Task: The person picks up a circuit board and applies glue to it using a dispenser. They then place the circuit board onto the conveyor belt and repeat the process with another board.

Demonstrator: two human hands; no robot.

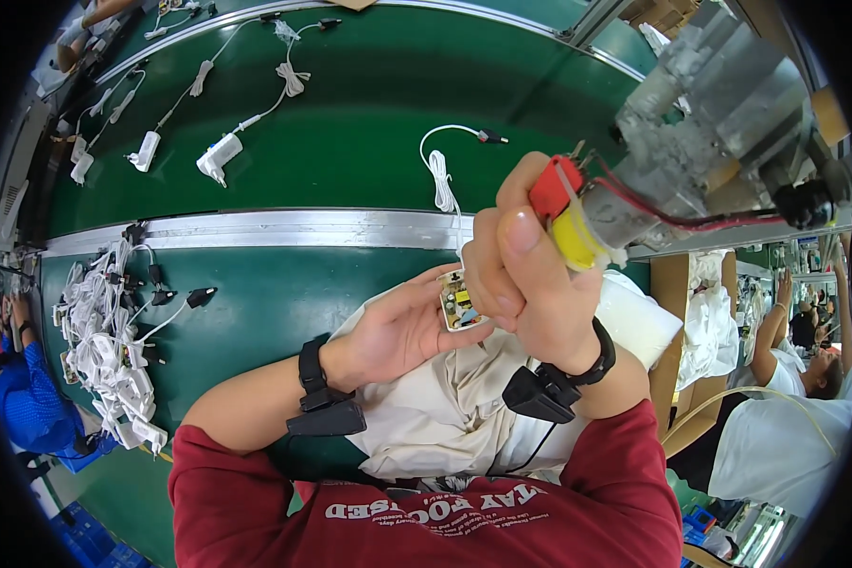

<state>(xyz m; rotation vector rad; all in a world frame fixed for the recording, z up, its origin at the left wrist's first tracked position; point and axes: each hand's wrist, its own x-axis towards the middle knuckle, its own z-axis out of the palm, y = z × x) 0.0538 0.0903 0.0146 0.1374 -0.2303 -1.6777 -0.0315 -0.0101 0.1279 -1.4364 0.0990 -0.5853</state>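
Observation:
My left hand point(388, 331) is palm up and holds an opened white power adapter point(459, 301) by its edges. Its circuit board with small parts faces up. From the adapter a white cable point(442, 180) runs away from me to a dark plug, the cable bundled partway. My right hand point(540, 275) is closed round a grey cylindrical tool point(630, 208) with a red switch block, a yellow band and red and black wires. The tool's working end is hidden behind my fingers, close over the adapter, so I cannot tell whether they touch.
A heap of white adapters and cables point(109, 331) lies to my left. Beyond a metal rail point(284, 230), several adapters with cables lie on a green belt point(369, 85). Cream cloth point(445, 417) covers my lap. A cardboard box point(670, 322) stands at right; other people work on both sides.

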